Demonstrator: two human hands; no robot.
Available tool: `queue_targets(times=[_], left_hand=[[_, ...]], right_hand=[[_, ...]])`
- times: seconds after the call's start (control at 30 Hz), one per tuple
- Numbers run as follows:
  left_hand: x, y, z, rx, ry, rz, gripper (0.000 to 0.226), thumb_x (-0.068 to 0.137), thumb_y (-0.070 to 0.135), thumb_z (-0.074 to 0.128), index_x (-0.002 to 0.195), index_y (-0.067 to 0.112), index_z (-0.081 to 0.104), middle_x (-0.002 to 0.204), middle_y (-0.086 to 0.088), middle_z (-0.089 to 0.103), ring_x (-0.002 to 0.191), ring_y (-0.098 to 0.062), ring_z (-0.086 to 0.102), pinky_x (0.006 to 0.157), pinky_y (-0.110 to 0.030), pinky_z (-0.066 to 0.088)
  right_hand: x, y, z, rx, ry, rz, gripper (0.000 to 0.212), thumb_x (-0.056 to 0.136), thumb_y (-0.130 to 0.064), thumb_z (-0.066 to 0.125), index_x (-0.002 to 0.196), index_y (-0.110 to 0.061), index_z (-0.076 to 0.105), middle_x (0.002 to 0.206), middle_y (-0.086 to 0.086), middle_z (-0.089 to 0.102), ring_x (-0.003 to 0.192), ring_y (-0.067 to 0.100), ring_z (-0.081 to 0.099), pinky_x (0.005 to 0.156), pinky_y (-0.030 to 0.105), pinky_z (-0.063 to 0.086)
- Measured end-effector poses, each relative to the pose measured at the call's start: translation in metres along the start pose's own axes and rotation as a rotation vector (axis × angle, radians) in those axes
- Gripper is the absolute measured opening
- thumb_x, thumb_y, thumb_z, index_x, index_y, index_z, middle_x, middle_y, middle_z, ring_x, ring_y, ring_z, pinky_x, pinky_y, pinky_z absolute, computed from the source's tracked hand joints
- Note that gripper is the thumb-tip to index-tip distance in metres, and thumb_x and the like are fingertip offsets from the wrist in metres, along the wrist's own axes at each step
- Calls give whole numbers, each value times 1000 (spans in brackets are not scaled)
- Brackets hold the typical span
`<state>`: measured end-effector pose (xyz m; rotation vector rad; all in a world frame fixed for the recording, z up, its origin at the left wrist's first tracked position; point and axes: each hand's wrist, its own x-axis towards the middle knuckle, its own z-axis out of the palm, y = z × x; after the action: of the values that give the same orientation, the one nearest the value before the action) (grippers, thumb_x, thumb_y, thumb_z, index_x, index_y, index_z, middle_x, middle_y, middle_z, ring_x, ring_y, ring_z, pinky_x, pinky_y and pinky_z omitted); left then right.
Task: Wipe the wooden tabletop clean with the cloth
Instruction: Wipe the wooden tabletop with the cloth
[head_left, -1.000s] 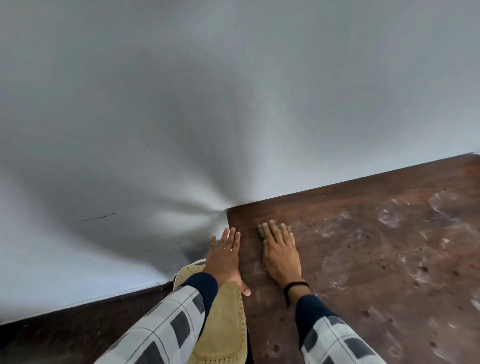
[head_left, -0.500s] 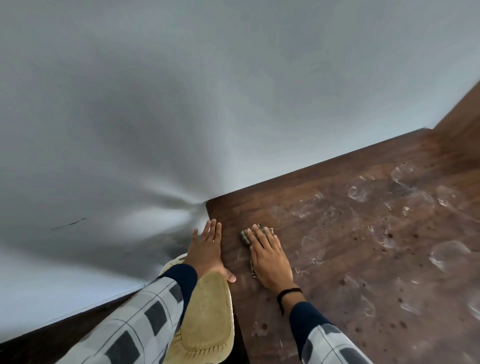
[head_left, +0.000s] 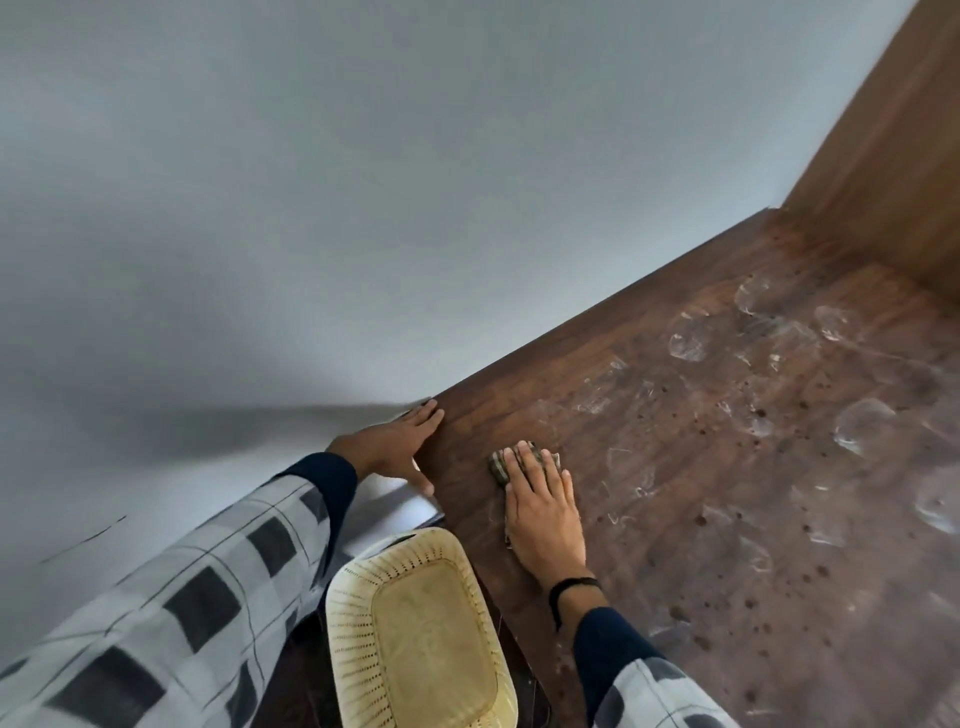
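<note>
- Head view looks down on a dark brown wooden tabletop (head_left: 727, 519) that runs along a pale grey wall (head_left: 363, 208); its far left corner lies just ahead of the hands.
- A small striped grey-and-brown cloth (head_left: 500, 464) lies flat on the tabletop near the left edge, a little way in from the far left corner.
- The right hand (head_left: 545, 519) lies palm down on top of the cloth, fingers straight and close together and pressing on it, not curled round it. The cloth shows past the fingertips and beside the forefinger, and a sliver peeks out by the heel of the hand.
- A thin black wristband (head_left: 571, 587) circles the right wrist, above a navy cuff and a grey-and-black checked sleeve (head_left: 649, 686).
- The left hand (head_left: 395, 447) rests against the tabletop's left edge just short of the far left corner, fingers straight and together, the thumb spread apart and touching the edge nearer the person. It holds nothing.
- Whitish ring-shaped smears (head_left: 688, 338) and dark specks (head_left: 753, 603) are scattered over the tabletop to the right of the cloth, out towards the far right corner.
- An upright brown wooden panel (head_left: 893, 156) rises at the tabletop's far right end, meeting the wall.
- A cream perforated plastic basket (head_left: 358, 613) sits below and just beside the left edge, near the person, between the two arms.
</note>
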<state>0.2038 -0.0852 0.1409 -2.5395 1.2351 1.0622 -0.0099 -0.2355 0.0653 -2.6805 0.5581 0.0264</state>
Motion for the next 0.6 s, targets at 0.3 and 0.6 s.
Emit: queue_targets(times=[0.3, 0.6], left_hand=[[5, -1, 7, 108, 84, 9, 117, 83, 51, 75, 160, 16, -6, 166, 0, -18, 154, -17, -4, 119, -42, 25], [10, 1, 13, 120, 158, -25, 127, 74, 61, 78, 161, 15, -2, 168, -1, -9, 154, -17, 3, 117, -40, 29]], right_hand=[[-3, -19, 12, -32, 15, -178, 50, 108, -30, 30, 158, -28, 26, 165, -5, 23, 155, 22, 12, 125, 37, 0], [-26, -11, 6, -62, -35, -281, 50, 109, -34, 27, 159, -31, 22, 167, -8, 17, 155, 18, 6, 125, 38, -1]])
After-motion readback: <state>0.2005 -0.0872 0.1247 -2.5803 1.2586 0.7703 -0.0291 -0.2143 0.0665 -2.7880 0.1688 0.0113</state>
